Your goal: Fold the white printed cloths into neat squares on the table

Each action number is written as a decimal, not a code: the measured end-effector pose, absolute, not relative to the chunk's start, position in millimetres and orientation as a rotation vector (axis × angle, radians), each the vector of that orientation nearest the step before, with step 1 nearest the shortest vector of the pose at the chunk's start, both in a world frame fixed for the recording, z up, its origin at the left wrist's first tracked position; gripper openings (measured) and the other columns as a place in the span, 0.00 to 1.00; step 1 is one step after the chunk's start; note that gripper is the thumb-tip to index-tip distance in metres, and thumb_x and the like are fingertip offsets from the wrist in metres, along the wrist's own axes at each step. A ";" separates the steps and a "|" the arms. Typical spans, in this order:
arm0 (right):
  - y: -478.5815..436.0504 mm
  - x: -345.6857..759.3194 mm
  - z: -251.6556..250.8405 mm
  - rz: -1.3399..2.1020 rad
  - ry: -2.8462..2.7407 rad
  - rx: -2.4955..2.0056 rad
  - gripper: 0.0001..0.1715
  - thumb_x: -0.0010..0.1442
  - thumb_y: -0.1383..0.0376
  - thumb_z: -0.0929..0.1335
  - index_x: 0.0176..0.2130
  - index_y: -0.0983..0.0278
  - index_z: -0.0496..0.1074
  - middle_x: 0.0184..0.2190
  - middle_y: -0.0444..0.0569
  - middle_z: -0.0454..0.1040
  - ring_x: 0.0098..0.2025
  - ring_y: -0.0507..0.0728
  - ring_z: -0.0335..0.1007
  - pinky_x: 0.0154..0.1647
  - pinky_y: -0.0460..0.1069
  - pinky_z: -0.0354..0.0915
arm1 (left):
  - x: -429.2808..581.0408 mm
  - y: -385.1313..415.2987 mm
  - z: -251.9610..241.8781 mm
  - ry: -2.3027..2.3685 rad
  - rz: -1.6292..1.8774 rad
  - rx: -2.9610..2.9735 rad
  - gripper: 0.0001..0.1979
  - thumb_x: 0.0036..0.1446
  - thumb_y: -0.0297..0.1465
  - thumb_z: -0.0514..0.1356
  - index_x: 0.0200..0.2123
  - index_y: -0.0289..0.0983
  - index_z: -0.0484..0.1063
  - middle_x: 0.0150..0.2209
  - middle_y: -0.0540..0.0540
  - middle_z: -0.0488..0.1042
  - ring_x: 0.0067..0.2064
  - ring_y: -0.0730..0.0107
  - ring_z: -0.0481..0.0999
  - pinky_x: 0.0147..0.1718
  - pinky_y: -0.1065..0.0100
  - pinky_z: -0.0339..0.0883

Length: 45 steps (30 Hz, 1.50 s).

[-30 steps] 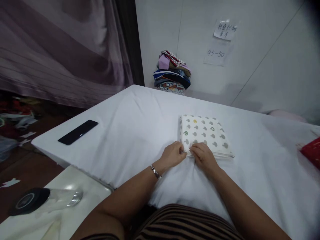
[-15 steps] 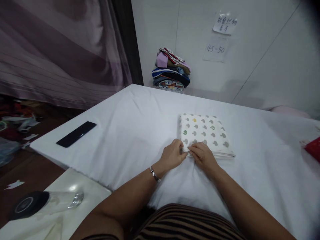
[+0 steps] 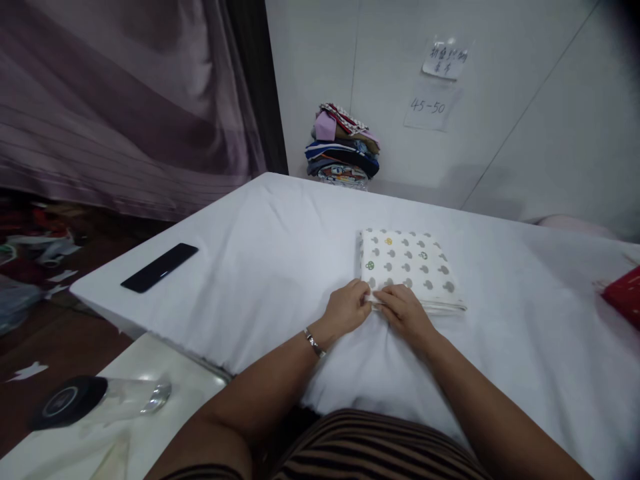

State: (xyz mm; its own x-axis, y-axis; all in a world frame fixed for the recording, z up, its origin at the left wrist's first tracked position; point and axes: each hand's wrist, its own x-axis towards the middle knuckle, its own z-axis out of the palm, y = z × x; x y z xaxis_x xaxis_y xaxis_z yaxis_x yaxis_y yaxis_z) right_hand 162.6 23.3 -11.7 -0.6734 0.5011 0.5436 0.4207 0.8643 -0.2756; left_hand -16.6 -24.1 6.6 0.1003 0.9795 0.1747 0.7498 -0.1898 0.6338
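A folded white cloth (image 3: 407,260) printed with grey mushroom shapes and a few green and yellow ones lies flat on the white-covered table (image 3: 280,267). At its near left corner, my left hand (image 3: 347,305) pinches the layered edge between thumb and fingers. My right hand (image 3: 404,312) is just beside it, fingers closed on the same near edge, a little to the right. The fingertips of both hands nearly meet. Exactly which layers they grip is hidden.
A black phone (image 3: 160,267) lies at the table's left. Folded fabrics (image 3: 343,147) are stacked by the wall. A clear bottle with a black cap (image 3: 125,397) lies on a white surface at lower left. Something red (image 3: 623,297) sits at the right edge.
My left thumb and fingers have closed together on the cloth's corner. My right hand stays almost in place. The whole view has shifted slightly.
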 end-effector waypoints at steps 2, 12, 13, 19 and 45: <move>22.8 161.8 -13.2 0.163 -2.397 -0.689 0.13 0.63 0.65 0.63 0.46 0.65 0.70 0.37 0.53 0.71 0.39 0.58 0.63 0.39 0.55 0.63 | -16.6 -24.1 7.1 1.702 0.809 1.995 0.06 0.49 0.26 0.55 0.34 0.40 0.65 0.33 0.52 0.68 0.33 0.72 0.67 0.31 0.71 0.60; 21.2 159.2 -12.9 0.191 -2.305 -0.713 0.11 0.62 0.67 0.62 0.43 0.62 0.71 0.35 0.52 0.71 0.37 0.58 0.65 0.38 0.55 0.63 | -12.0 -27.1 10.1 1.766 0.820 1.965 0.07 0.52 0.32 0.58 0.35 0.39 0.63 0.36 0.51 0.69 0.33 0.72 0.68 0.31 0.70 0.60; 21.2 159.3 -13.0 0.195 -2.307 -0.711 0.11 0.62 0.67 0.62 0.43 0.62 0.71 0.35 0.51 0.71 0.38 0.58 0.65 0.38 0.55 0.63 | -11.9 -27.4 10.5 1.766 0.807 1.978 0.06 0.52 0.31 0.57 0.35 0.40 0.64 0.37 0.51 0.68 0.34 0.72 0.68 0.31 0.70 0.60; 19.4 159.9 -11.6 0.232 -2.291 -0.685 0.15 0.59 0.68 0.63 0.46 0.60 0.70 0.39 0.52 0.71 0.40 0.59 0.65 0.41 0.56 0.63 | -13.1 -26.6 12.3 1.768 0.708 2.010 0.04 0.53 0.30 0.57 0.34 0.39 0.65 0.37 0.50 0.68 0.35 0.71 0.68 0.31 0.70 0.60; 33.5 201.1 17.3 0.323 -2.422 -0.858 0.09 0.62 0.64 0.63 0.36 0.60 0.73 0.32 0.49 0.72 0.37 0.57 0.65 0.37 0.54 0.62 | -13.1 -25.0 7.8 1.728 0.737 2.122 0.05 0.53 0.26 0.54 0.35 0.39 0.64 0.37 0.51 0.67 0.33 0.74 0.67 0.30 0.71 0.59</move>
